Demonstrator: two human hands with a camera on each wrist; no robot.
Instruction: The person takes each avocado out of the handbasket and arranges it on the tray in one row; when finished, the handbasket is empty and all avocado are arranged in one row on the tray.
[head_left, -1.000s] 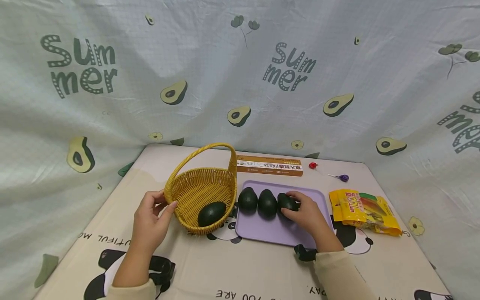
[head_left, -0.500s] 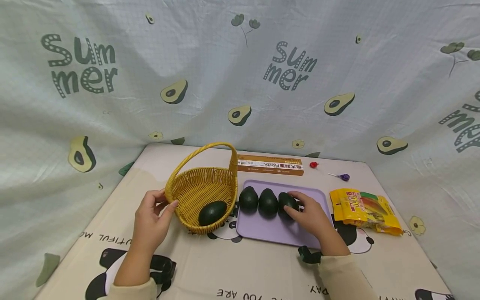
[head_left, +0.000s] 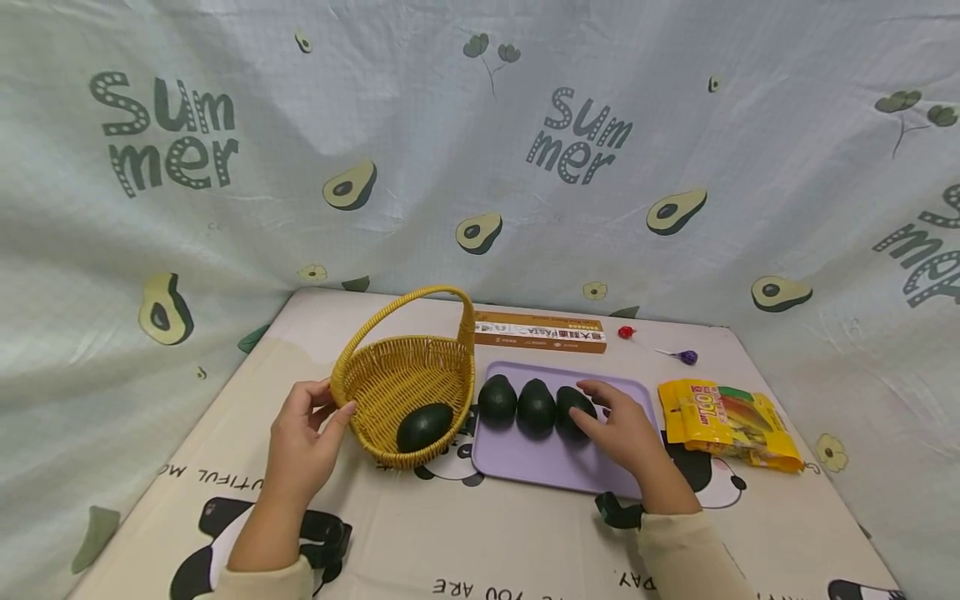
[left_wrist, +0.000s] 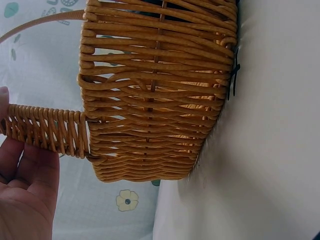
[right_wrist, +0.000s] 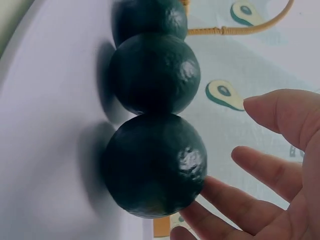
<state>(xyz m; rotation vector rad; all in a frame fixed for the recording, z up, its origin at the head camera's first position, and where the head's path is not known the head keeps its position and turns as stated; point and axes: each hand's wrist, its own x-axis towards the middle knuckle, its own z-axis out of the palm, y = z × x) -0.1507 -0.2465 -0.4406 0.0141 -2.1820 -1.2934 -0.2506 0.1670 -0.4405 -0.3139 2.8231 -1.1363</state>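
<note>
My left hand (head_left: 302, 437) pinches the base of the handle (left_wrist: 47, 127) on a yellow woven basket (head_left: 408, 362), thumb on one side and fingers on the other. One dark green avocado (head_left: 424, 427) lies in the basket. To its right, three more stand side by side on a lilac tray (head_left: 525, 469): a left avocado (head_left: 497, 402), a middle avocado (head_left: 536, 408) and a right avocado (head_left: 574, 412). My right hand (head_left: 628, 433) is beside the right avocado with fingers spread. In the right wrist view its thumb is apart from that avocado (right_wrist: 155, 167), while lower fingertips overlap its edge.
A brown pasta box (head_left: 540, 331) lies behind the tray. Farther right are a red-wrapped candy (head_left: 626, 332) and a purple lollipop (head_left: 686, 357). A yellow snack bag (head_left: 731, 423) lies right of the tray. A printed curtain (head_left: 420, 125) hangs behind the table.
My right hand has loosened from the right avocado and drawn slightly to the right, thumb coming away. The avocado remains on the tray. My left hand and the basket have hardly moved.
</note>
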